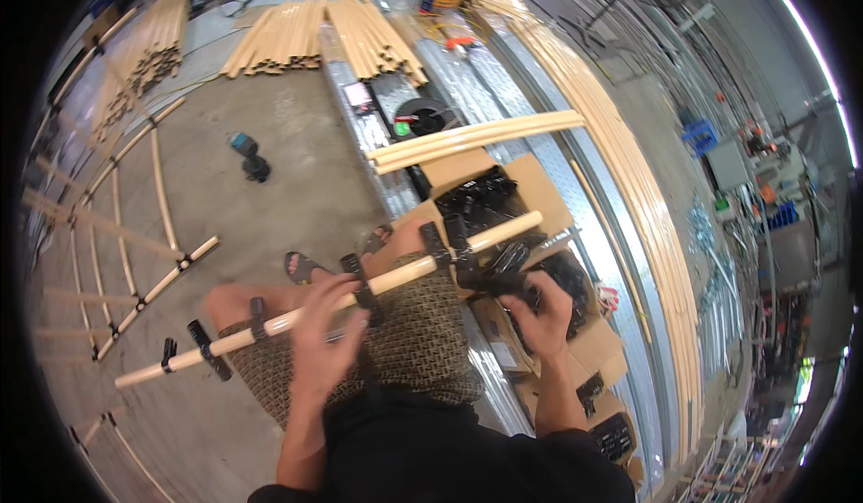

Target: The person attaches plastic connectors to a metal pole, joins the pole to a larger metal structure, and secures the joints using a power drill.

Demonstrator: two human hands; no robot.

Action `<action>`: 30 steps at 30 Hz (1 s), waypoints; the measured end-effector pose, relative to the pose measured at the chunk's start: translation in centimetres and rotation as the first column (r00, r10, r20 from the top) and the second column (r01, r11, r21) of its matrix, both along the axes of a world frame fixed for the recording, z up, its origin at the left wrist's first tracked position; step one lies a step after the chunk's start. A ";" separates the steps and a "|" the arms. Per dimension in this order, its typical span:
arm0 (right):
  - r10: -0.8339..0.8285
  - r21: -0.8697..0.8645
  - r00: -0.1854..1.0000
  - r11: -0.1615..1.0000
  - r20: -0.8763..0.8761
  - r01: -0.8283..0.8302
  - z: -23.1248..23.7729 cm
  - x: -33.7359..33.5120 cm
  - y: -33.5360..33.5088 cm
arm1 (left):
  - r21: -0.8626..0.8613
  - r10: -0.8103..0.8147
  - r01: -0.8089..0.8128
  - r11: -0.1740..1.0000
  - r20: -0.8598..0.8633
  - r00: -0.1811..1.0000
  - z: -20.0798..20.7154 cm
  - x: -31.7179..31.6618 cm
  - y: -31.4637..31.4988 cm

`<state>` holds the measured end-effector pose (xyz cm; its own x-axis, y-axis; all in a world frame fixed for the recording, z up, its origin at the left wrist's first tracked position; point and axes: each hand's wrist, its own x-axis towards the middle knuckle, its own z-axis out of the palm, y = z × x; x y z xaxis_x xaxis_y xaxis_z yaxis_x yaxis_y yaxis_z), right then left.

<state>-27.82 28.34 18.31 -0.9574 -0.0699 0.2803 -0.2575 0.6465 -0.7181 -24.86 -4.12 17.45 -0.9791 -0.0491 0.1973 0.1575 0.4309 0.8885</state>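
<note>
The wooden pole (395, 276) lies across your lap, steadied by your left hand (328, 328) closed around its middle, so your right hand (539, 310), toward 3 o'clock, can grip a black clip (490, 280) over the cardboard box (539, 188).

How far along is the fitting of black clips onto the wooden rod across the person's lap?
Done: several black clips already sit along the wooden rod. In hand: the left hand steadies the rod while the right hand grips a black clip by the cardboard box. Left: the rod's far end is bare, and bundles of rods lie unclipped.
</note>
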 end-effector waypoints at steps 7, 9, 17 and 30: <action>0.587 0.204 0.680 0.802 -0.439 -0.561 1.8 0.7 -13.1 | 0.020 -0.011 0.018 1.000 -0.289 0.957 0.4 0.5 2.3; 0.601 0.188 0.664 0.787 -0.445 -0.587 1.4 1.0 -14.5 | 0.031 0.055 -0.048 0.998 -0.297 0.953 -0.5 1.3 1.5; 0.581 0.107 0.695 0.794 -0.423 -0.599 0.2 0.6 -16.6 | 0.087 0.081 -0.067 0.994 -0.170 0.982 -2.3 3.0 -0.2; 0.568 0.110 0.822 0.820 -0.037 -0.562 -4.3 -1.3 -20.0 | -0.081 0.517 -0.511 0.856 0.174 0.838 4.0 12.1 -16.1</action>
